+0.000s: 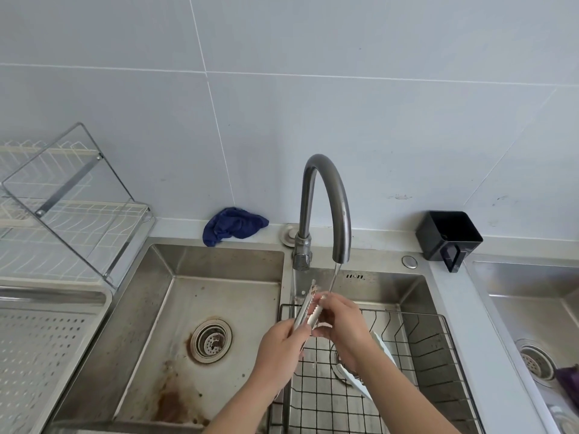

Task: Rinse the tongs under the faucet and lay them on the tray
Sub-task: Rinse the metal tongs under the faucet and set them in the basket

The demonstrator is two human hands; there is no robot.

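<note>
A home kitchen: tiled wall, stainless double sink [219, 264], gooseneck faucet [326, 195], dish rack [72, 214] alongside.

1. No legible text, brand, number or sign found anywhere in view.
2. Sink [388, 278], back wall of the right basin, below the faucet [326, 211]: a short row of small dark marks at [354, 276]. Too small and blurred to read; cannot tell whether they are letters or slots.
3. Black container [448, 234]: no readable label.
</note>
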